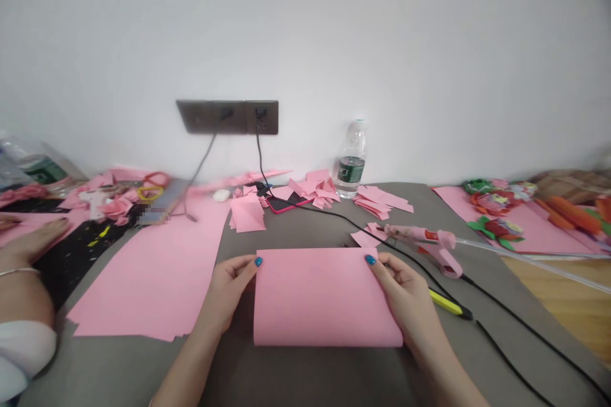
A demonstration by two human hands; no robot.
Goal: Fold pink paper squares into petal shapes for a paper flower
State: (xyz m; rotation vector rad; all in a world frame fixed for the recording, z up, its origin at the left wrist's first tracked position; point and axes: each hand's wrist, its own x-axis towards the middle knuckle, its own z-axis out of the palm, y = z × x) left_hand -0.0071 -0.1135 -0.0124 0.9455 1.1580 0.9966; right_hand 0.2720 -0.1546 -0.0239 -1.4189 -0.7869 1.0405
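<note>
A sheet of pink paper, bent over with a rounded near edge, lies before me on the grey surface. At its far left corner my left hand pinches the paper, thumb on top. My right hand grips the far right corner the same way, its fingers curled underneath. A larger stack of pink sheets spreads to the left of my left hand. Just past my right hand lies a pink glue gun with a clear glue stick in its back end.
Pink paper pieces and a water bottle stand along the wall, near a phone. Black cables cross the surface from the wall socket. Paper flowers lie at right. Another person's hand works at far left.
</note>
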